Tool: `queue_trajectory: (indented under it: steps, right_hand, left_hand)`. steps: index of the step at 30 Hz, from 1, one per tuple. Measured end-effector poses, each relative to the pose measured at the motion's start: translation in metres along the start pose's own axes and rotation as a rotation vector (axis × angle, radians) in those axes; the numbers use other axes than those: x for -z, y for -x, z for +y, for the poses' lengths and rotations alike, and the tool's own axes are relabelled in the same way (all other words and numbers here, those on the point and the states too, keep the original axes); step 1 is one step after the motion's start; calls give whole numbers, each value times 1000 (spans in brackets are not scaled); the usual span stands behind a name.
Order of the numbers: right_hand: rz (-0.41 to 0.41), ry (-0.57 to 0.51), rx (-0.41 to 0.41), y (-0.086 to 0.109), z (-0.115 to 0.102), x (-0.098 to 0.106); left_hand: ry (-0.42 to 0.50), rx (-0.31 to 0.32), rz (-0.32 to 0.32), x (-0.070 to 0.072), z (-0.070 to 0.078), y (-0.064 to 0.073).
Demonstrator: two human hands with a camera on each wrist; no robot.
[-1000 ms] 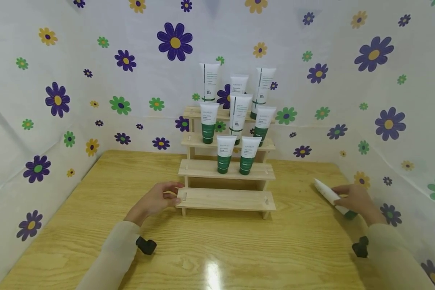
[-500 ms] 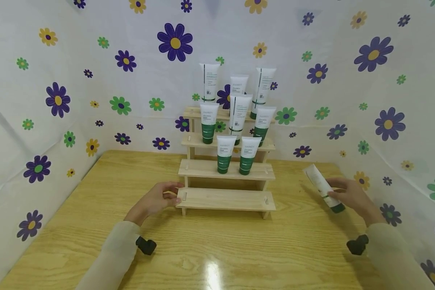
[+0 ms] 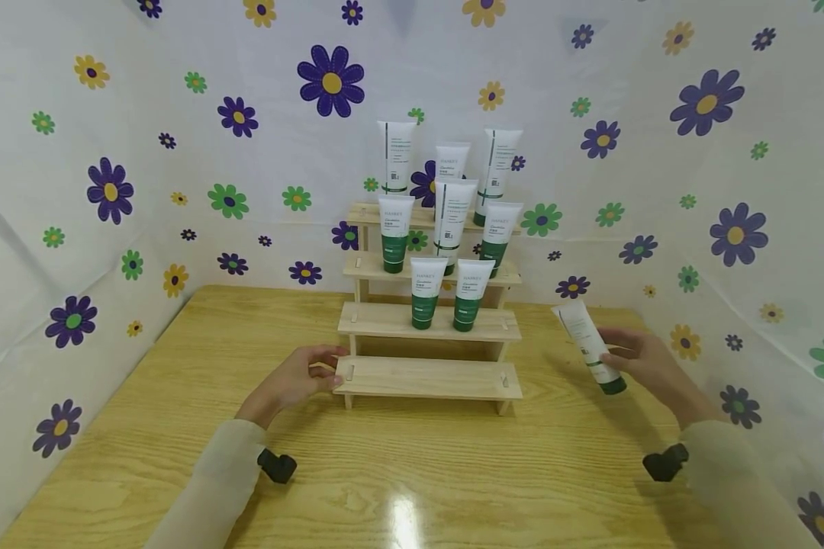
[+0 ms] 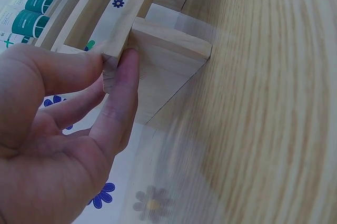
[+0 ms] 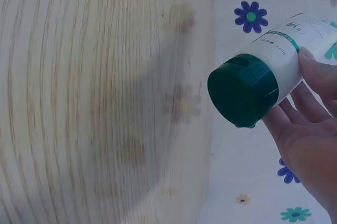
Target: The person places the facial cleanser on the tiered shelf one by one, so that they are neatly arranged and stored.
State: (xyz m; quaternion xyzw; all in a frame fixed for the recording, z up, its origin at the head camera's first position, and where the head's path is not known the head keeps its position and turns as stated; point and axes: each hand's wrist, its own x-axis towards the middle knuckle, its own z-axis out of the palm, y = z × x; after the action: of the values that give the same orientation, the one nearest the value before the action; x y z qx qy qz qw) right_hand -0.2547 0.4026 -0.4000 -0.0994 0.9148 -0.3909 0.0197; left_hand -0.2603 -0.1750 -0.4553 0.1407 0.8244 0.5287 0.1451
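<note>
My right hand grips a white squeeze tube with a green cap. The tube leans, cap low and flat end up to the left, to the right of a stepped wooden display rack. With thumb and fingers, my left hand pinches the left end of the rack's lowest shelf. Two short tubes stand caps down on the shelf above it. On the third shelf stand a short tube, a tall tube and another short one. Three more tubes line the top shelf.
The rack stands on a wood-grain table near its back edge. White cloth walls printed with flowers enclose the table at the back and on both sides. Black wrist cameras are strapped at both sleeves.
My right hand has lifted the tube and moved it left toward the rack, turning it more upright. The left hand and the rack have stayed in place.
</note>
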Motion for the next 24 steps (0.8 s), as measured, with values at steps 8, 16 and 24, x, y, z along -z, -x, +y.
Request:
queue_trajectory:
  steps: [8,16,24]
  right_hand:
    - [-30,-64,44,-4,-17,-12]
    - [-63,-104,67,-5,-27,-19]
    - [-95,-118,119,-5,-37,-21]
  left_hand:
    - [-4,10,15,-2,0,-2]
    - [-2,18,17,-2,0,0]
    - [-5,6,15,-1,-2,-2]
